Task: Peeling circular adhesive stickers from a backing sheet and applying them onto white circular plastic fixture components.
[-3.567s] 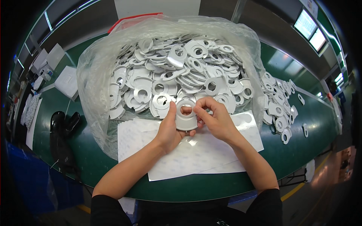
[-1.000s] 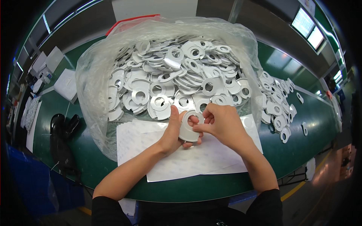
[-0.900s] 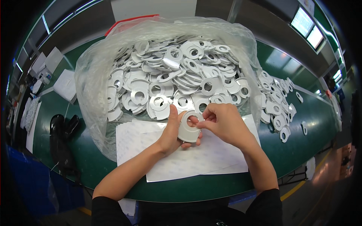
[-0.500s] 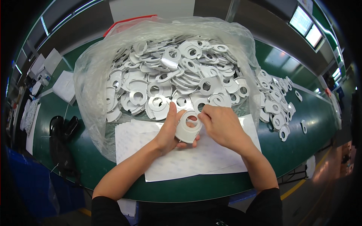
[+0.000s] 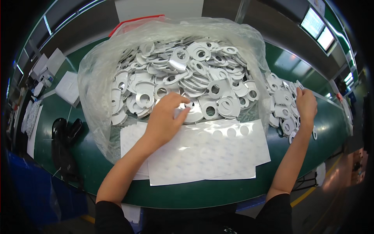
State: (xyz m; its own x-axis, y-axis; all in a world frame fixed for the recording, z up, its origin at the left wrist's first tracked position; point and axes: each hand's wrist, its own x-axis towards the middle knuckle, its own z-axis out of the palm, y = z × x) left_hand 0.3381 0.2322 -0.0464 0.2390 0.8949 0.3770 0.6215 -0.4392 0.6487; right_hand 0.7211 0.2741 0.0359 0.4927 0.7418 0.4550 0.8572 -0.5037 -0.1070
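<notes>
A large heap of silvery flat metal plates (image 5: 214, 89), each with a round hole, lies in front of me inside a clear plastic bag (image 5: 93, 85). My left hand (image 5: 165, 115) is at the near edge of this heap, thumb and forefinger apart over a plate, gripping nothing that I can see. My right hand (image 5: 307, 104) is off at the right, over a smaller pile of similar plates (image 5: 281, 111). Its fingers are curled and largely hidden behind the back of the hand, so any hold is unclear. White sheets (image 5: 206, 156) with round marks lie between my forearms.
A black pouch-like item (image 5: 64, 152) rests on the green table (image 5: 171, 199) at the left. Farther back on that side is a white stack (image 5: 67, 89). A red edge (image 5: 134, 22) shows behind the bag.
Both hands were together over the sheets with one plate held in the left. Now the left has moved up to the heap without it, and the right has swung out to the side pile.
</notes>
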